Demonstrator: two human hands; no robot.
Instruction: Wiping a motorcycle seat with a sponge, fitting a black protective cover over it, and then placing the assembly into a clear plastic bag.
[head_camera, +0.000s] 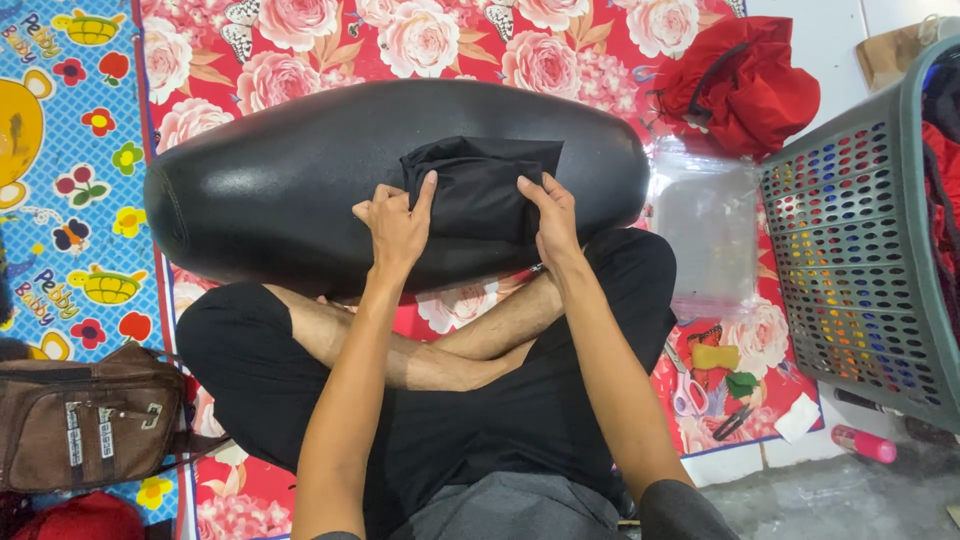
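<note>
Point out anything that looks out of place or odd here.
A black motorbike seat lies on the flowered floor mat, used as a work surface. Both the left hand and right hand press a folded black cloth onto it. Nothing looks spilled or damaged.

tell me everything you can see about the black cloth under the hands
The black cloth is a soft, matte fabric folded into a rough rectangle with creased layers bunched at its top edge. It lies on the middle of a glossy black seat. The left hand presses its left edge with the forefinger raised along it, and the right hand grips its right edge.
</note>
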